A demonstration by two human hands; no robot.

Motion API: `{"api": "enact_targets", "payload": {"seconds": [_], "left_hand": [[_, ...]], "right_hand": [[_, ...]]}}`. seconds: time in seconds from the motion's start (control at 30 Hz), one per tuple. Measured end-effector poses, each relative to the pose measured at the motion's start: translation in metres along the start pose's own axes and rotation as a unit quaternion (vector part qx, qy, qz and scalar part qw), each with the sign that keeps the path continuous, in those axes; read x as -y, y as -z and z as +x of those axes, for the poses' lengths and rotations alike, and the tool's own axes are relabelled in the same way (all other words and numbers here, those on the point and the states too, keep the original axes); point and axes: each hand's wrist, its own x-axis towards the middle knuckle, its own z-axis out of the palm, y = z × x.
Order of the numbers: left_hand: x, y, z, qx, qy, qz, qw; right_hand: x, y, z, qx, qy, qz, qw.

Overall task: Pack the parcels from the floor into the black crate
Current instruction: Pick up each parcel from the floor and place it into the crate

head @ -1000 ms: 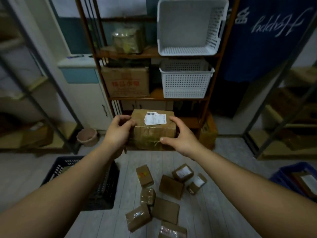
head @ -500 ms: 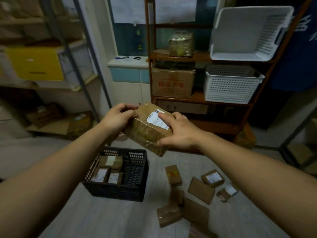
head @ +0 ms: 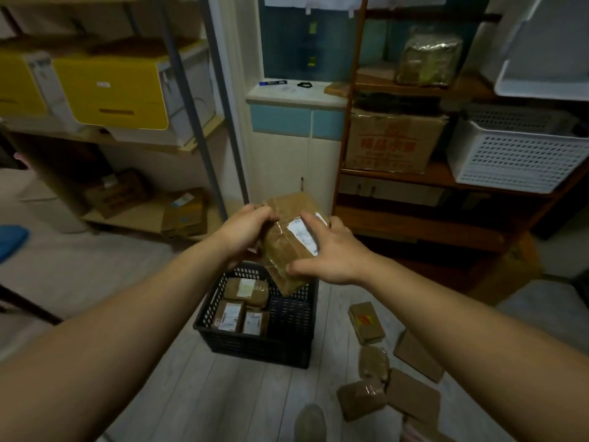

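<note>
Loose parcels (head: pixel 395 378) lie scattered on the floor to the person's right, beside the black crate (head: pixel 255 349). The crate's left half already holds packed parcels (head: pixel 231 315), while its right half shows bare bottom. Over the crate's far rim, both hands grip a brown taped parcel (head: pixel 283 250), tilted on end with its long axis slanting down toward that open right side. The left hand (head: pixel 245 231) curls round the upper edge. The right hand (head: pixel 331 253), lower and nearer the gap, clasps the labelled face. Wooden shelving (head: pixel 398 218) stands behind.
</note>
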Motion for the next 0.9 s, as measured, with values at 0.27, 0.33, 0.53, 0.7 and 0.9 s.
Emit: {"api": "enact_targets", "payload": {"seconds": [0.27,0.33,0.53,0.7,0.9], "left_hand": [[0.027,0.06,0.123,-0.006,0.016,0.128,0.992],[0.04,0.08,0.15,-0.004,0.04,0.196,0.98],[0.107,0.127,0.23,0.044,0.076,0.417,0.904],[0.207,0.144,0.304,0.167,0.045,0.6,0.781],[0.365,0.167,0.385,0.228,0.019,0.582,0.78]], "right_hand": [[-0.004,-0.046,0.142,-0.008,-0.049,0.009,0.999],[-0.008,-0.062,0.174,0.012,-0.069,0.001,0.998],[-0.019,-0.117,0.238,0.063,-0.112,0.009,0.992],[-0.032,-0.205,0.281,0.101,-0.173,0.05,0.978],[-0.052,-0.339,0.338,0.077,-0.276,0.084,0.954]]}}
